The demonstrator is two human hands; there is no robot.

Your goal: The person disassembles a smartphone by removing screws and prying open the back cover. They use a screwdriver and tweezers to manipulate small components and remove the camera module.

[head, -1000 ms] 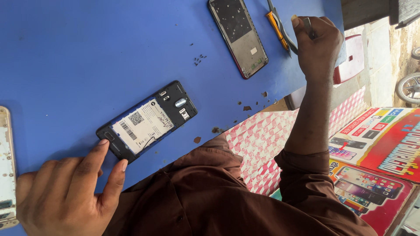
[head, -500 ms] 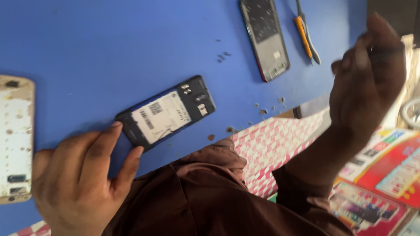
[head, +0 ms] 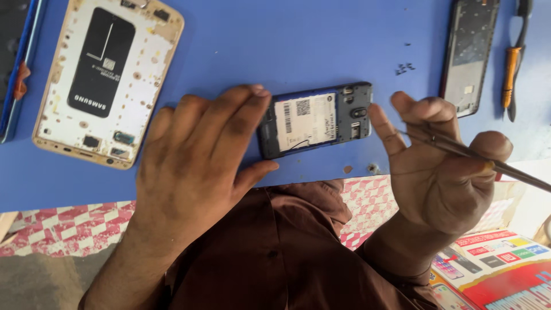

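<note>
A small dark phone (head: pixel 321 117) with its back cover off lies on the blue table (head: pixel 287 40), its white battery label facing up. My left hand (head: pixel 198 155) rests on the phone's left end, fingers spread over it. Just right of the phone, my right hand (head: pixel 445 161) holds thin metal tweezers (head: pixel 476 155) between thumb and fingers. The tweezers' tip points toward the phone's camera end, and one finger nearly touches the phone's right edge.
A gold phone frame (head: pixel 106 80) with a black battery lies at the upper left. At the upper right lie a dark phone housing (head: pixel 468 54) and an orange-handled tool (head: pixel 511 63). Several tiny screws (head: pixel 404 68) dot the table. Colourful printed sheets (head: pixel 499 270) lie lower right.
My right hand came down from the table's far right to beside the phone, with tweezers in it. My left hand slid up onto the phone's end. The view shifted left.
</note>
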